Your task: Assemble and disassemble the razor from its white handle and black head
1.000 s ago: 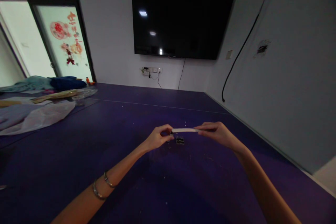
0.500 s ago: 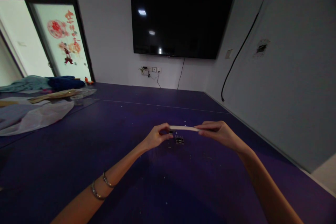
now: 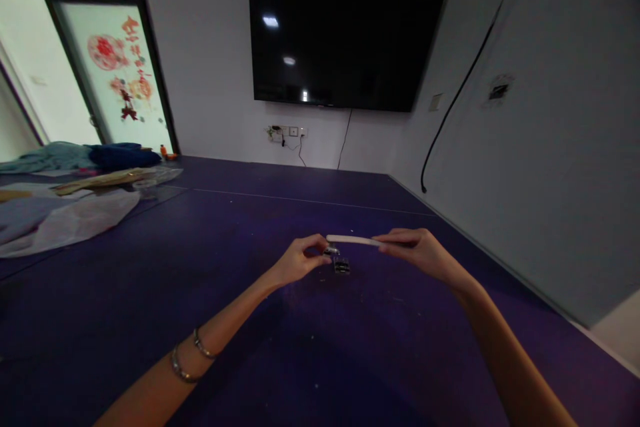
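White strip [image 3: 350, 239], qty 1: slim, near-flat, held up over purple surface [image 3: 240, 373], btwn the two hands.

Right hand [image 3: 423, 255], qty 1: grip pinched on strip's R end, thumb below, fingers above.

Left hand [image 3: 299, 260], qty 1: grip pinched on sm. clear/dk. piece [image 3: 331, 251], just below strip's L end; exact type n/k, too sm. to tell. L fingertips v. close to strip end; contact w/ strip can't be told.

Dk. item [image 3: 342, 267], qty 1: sm., boxy, on surface just beyond L fingertips, below strip in view; detail unclear.

Bangles [image 3: 184, 368], qty 2, metal: on L forearm.

Surface, cont'd: purple, w/ pale seam line across far part & scattered white specks.

Far L of surface: plastic sheeting [image 3: 95, 220], translucent, crumpled; teal cloth [image 3: 55, 157]; dk. blue cloth [image 3: 125, 155] alongside; orange item [image 3: 163, 151], sm., nr. door.

Background: glass door [image 3: 113, 67], dk. frame, red decals; TV [image 3: 345, 43], lg., blk. screen w/ light reflections, wall-mtd.; sockets [image 3: 293, 132] w/ leads, below TV; blk. cable [image 3: 463, 90], hanging by R wall.
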The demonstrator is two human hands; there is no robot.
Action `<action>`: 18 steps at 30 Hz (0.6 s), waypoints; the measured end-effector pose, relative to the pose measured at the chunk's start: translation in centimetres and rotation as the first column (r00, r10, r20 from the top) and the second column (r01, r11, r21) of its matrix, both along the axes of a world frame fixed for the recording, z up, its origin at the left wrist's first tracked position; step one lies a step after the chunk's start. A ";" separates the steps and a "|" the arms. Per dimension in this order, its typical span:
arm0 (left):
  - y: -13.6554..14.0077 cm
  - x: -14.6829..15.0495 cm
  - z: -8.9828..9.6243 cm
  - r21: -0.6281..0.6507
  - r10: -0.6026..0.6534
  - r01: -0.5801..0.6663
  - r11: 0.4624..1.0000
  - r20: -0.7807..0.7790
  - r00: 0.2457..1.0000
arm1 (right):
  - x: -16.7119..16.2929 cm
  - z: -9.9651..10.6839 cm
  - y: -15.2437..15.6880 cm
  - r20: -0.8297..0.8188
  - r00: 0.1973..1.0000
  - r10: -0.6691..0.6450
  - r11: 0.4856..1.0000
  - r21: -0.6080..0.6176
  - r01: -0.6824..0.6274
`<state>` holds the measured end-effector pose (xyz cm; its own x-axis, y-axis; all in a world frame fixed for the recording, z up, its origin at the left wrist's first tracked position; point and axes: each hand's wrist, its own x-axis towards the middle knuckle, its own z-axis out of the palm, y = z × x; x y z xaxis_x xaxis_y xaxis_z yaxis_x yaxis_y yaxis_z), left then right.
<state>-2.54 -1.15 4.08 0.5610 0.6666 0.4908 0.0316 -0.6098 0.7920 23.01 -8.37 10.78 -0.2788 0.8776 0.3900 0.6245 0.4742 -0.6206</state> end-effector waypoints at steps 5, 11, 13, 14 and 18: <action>-0.3 0.1 0.3 -0.001 -0.011 0.011 1.000 -0.003 1.000 | -0.2 0.1 -0.1 0.000 0.998 0.058 0.998 -0.038 -0.058; -0.5 0.0 0.9 0.003 0.020 -0.020 1.000 -0.006 1.000 | 0.0 -0.1 0.2 -0.038 0.999 0.008 1.000 -0.019 -0.009; -0.5 -0.1 1.0 -0.003 0.019 -0.019 1.000 0.002 1.000 | 0.0 -0.2 0.2 -0.052 0.998 0.036 0.999 -0.030 -0.037; -0.4 -0.1 1.0 -0.010 0.018 -0.017 1.000 0.010 1.000 | 0.0 -0.2 0.2 -0.054 0.997 0.057 0.998 -0.036 -0.059; -0.3 -0.1 0.8 -0.020 0.021 -0.021 1.000 0.025 0.999 | -0.1 -0.5 0.3 -0.055 0.997 0.063 0.997 -0.031 -0.065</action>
